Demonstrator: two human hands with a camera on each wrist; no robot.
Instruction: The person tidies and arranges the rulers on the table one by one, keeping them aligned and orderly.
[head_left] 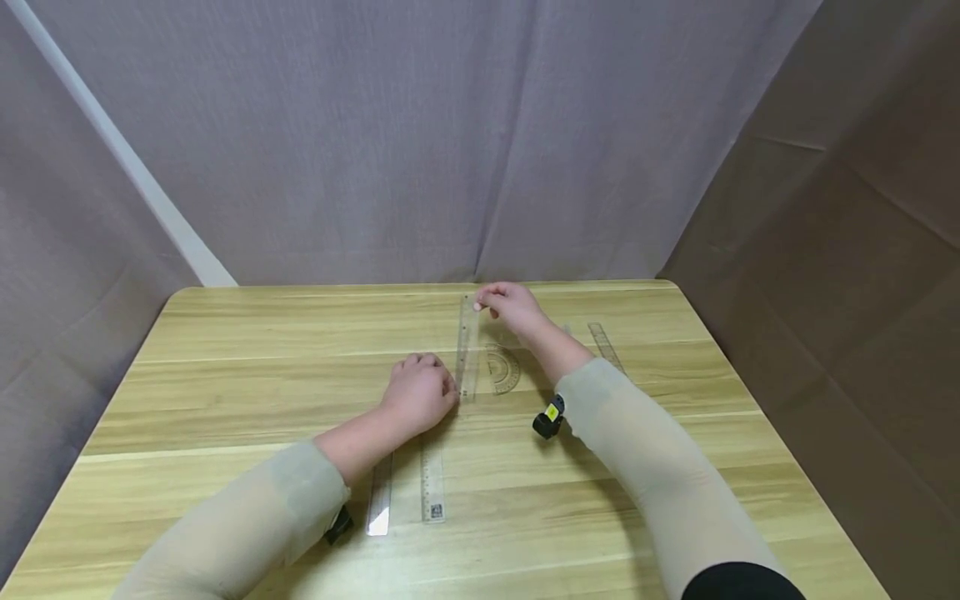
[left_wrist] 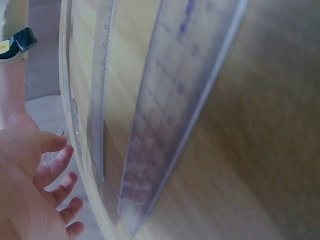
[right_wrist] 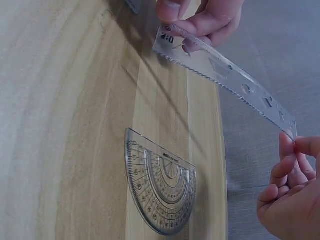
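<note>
A clear ruler (right_wrist: 227, 75) with a serrated edge is held above the wooden table (head_left: 247, 375). My right hand (right_wrist: 192, 17) pinches its far end between thumb and fingers. My left hand (right_wrist: 292, 192) pinches the near tip with its fingertips. In the head view the ruler (head_left: 467, 346) runs between the right hand (head_left: 497, 302) and the left hand (head_left: 444, 388). A clear protractor (right_wrist: 162, 192) lies flat on the table under the ruler, to its right in the head view (head_left: 502, 370). The left wrist view shows the left hand (left_wrist: 45, 185) with loosely curled fingers.
Two more clear rulers (head_left: 432, 483) (head_left: 379, 504) lie side by side near my left forearm. Another ruler (head_left: 606, 346) lies at the right by my right forearm. Grey curtains close off the back and the sides of the table.
</note>
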